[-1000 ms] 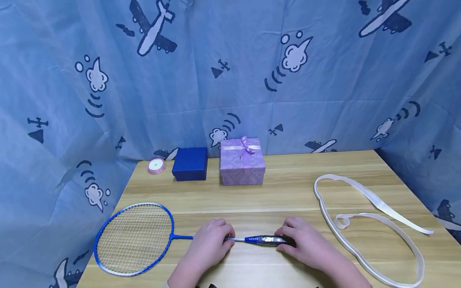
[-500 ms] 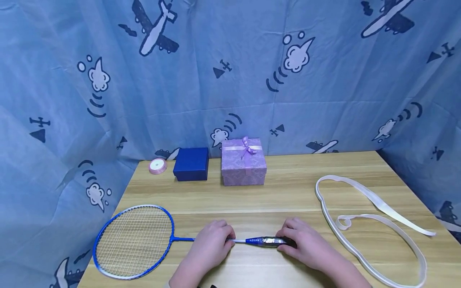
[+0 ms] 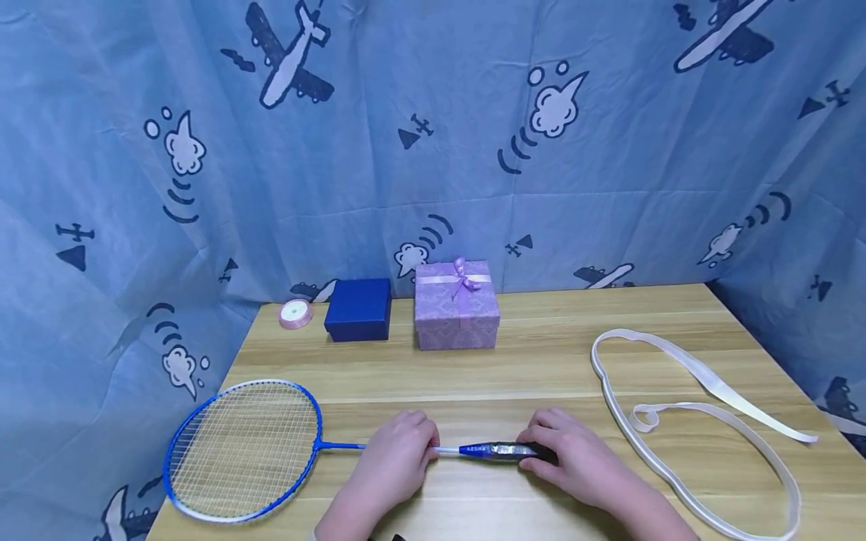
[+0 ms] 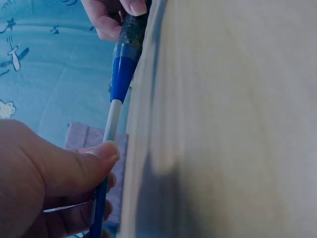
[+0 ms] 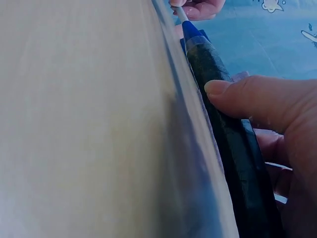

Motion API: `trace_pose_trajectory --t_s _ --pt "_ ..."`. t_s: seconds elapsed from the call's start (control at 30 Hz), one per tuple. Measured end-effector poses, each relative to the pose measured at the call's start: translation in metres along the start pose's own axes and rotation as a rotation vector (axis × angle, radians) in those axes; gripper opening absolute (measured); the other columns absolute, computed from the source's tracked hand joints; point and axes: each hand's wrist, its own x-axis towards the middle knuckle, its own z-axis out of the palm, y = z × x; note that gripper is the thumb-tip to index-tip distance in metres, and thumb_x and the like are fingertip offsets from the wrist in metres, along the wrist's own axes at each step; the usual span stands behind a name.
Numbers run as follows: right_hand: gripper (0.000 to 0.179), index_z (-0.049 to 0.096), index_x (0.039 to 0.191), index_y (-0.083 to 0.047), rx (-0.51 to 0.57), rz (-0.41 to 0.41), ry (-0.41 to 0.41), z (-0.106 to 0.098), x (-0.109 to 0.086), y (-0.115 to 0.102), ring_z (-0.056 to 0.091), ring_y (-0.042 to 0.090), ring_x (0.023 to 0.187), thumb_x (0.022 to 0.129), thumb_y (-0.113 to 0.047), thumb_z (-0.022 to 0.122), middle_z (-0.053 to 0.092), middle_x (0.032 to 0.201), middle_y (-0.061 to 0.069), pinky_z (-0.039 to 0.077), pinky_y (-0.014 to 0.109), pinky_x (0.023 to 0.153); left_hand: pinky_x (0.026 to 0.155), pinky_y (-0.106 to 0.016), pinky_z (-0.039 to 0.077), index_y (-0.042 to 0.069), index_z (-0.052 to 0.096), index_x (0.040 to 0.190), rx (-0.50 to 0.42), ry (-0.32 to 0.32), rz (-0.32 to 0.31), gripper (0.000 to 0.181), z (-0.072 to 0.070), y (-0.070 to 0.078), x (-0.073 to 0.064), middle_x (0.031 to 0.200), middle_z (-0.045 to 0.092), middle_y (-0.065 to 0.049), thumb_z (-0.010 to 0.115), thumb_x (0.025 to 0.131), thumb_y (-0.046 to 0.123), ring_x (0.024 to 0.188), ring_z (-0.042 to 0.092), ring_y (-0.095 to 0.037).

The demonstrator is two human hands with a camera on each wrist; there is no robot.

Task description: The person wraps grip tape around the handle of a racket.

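A badminton racket lies crosswise in front of me, its strung head with a blue and white frame out to the left. My left hand pinches the thin shaft, its thumb along the white and blue part in the left wrist view. My right hand grips the black wrapped handle, thumb on the near side and fingers behind it. Between the hands a short white length of shaft and the blue cone show. The handle's butt end is hidden by the right hand in the head view.
On the wooden table, a purple gift box with a bow, a dark blue box and a pink-edged ribbon spool stand along the back. A loose white ribbon curls at the right. Blue printed cloth hangs behind.
The racket's head has shifted slightly left and its frame looks a little more tilted than before. Both hands keep their grip at nearly the same places.
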Motion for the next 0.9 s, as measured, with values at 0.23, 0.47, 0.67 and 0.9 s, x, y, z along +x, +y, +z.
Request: trace_pose_trajectory --t_s 0.23,0.47,0.67,0.9 --pt "0.029 0.073 0.103 -0.03 0.021 0.006 0.01 -0.004 0.002 -0.004 0.05 -0.002 0.088 0.079 -0.026 0.089 0.057 0.097 -0.023 0.044 0.014 0.073 0.076 -0.028 0.054 0.018 0.067 0.086 0.052 0.053 0.037 0.011 -0.014 0.0 -0.001 0.085 0.058 0.01 0.074 0.094 0.017 0.083 0.057 -0.011" --pt "0.024 0.071 0.109 -0.029 0.102 0.029 -0.054 -0.008 0.003 -0.007 0.052 -0.004 0.082 0.088 -0.024 0.083 0.06 0.096 -0.023 0.047 0.017 0.067 0.073 -0.026 0.052 0.018 0.067 0.088 0.1 0.065 0.051 0.01 -0.026 -0.002 -0.003 0.086 0.058 0.009 0.076 0.093 0.017 0.08 0.053 -0.01" --pt "0.02 0.07 0.121 -0.03 0.302 0.118 -0.179 -0.015 0.003 -0.007 0.059 -0.003 0.089 0.102 -0.027 0.068 0.068 0.104 -0.02 0.053 0.024 0.072 0.072 -0.027 0.049 0.019 0.067 0.088 0.153 0.083 0.11 0.011 -0.041 -0.004 0.004 0.086 0.058 0.008 0.076 0.091 0.014 0.08 0.052 -0.012" --pt "0.026 0.068 0.129 -0.03 0.389 0.223 -0.174 -0.019 0.003 -0.009 0.064 0.001 0.1 0.104 -0.027 0.064 0.07 0.114 -0.017 0.056 0.025 0.083 0.075 -0.029 0.051 0.019 0.07 0.091 0.181 0.055 0.122 0.009 -0.061 -0.003 0.018 0.089 0.061 0.008 0.077 0.092 0.013 0.084 0.054 -0.013"
